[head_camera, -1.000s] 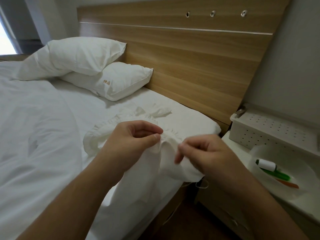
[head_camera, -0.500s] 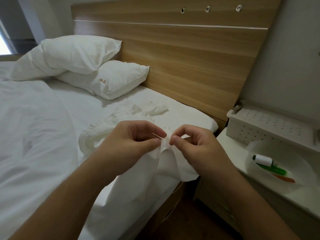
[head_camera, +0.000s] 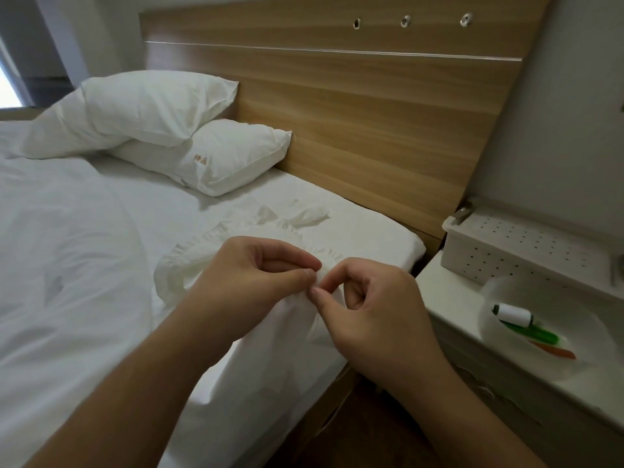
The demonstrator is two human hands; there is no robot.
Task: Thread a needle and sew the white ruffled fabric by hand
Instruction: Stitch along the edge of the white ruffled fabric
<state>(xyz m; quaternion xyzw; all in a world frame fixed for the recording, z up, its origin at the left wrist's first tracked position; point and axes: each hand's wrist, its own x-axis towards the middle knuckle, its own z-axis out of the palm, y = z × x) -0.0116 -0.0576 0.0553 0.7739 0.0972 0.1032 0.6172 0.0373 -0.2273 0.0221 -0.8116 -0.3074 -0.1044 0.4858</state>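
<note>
The white ruffled fabric (head_camera: pixel 270 228) lies on the bed's near corner and hangs over the edge. My left hand (head_camera: pixel 250 282) pinches a fold of it between thumb and forefinger. My right hand (head_camera: pixel 368 309) meets it from the right, thumb and forefinger pinched at the same spot on the cloth. The needle and thread are too fine to make out between the fingertips. A white thread spool (head_camera: pixel 513 314) lies in a clear bowl (head_camera: pixel 540 359) on the nightstand.
Two white pillows (head_camera: pixel 158 103) lean on the wooden headboard (head_camera: pixel 371 103). A white duvet (head_camera: pixel 60 251) covers the left of the bed. The nightstand at right carries a perforated white box (head_camera: pixel 516 244) and the bowl, which also holds green and orange items.
My right hand has moved up and left from below the fabric to meet my left hand's fingertips at the fold. My left hand has kept its pinch.
</note>
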